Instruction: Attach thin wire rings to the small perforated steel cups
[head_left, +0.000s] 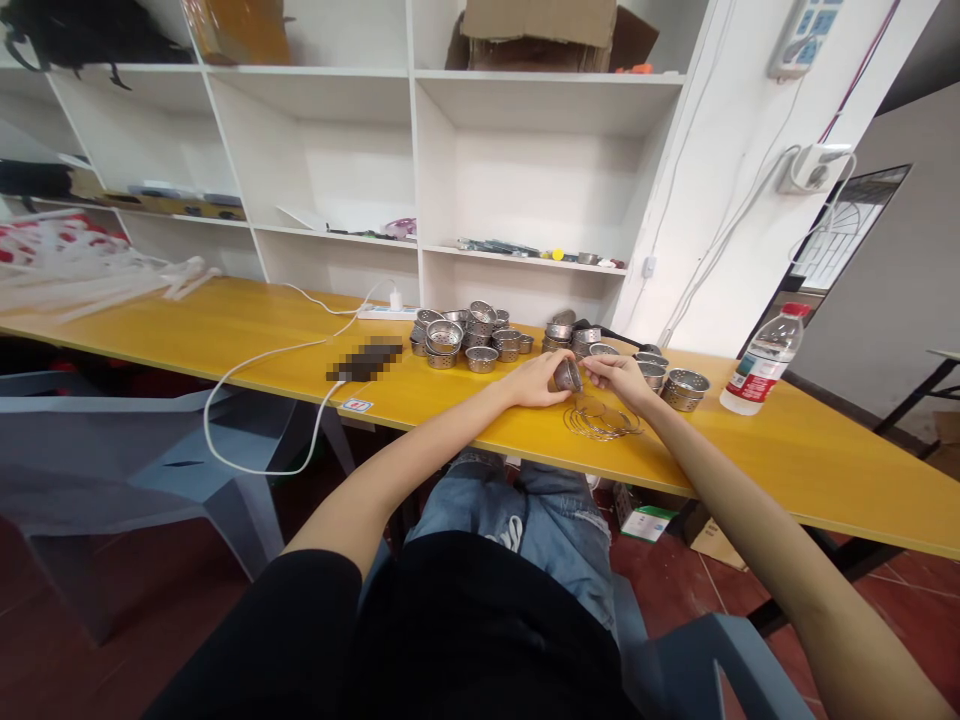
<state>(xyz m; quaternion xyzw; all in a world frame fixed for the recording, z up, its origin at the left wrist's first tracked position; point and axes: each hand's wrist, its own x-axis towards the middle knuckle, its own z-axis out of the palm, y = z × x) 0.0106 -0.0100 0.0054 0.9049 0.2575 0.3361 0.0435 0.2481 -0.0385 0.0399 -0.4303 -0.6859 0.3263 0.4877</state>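
Observation:
My left hand (541,380) is closed around a small perforated metal strainer cup (568,375), tilted on its side just above the yellow table. Close to the cup's rim, my right hand (616,377) has its fingers pinched together; what sits between the fingertips is too small to make out. Below the two hands lies a loose heap of thin metal wire rings (600,422). More perforated cups stand stacked in a group (444,340) to the left, and others (685,388) are on the right beyond my right forearm.
A plastic bottle (765,358) with a red cap stands on the right of the table (825,460). A white cable (217,400) loops over the front edge at left, by a blurred dark object (364,360). White shelves (525,160) rise behind.

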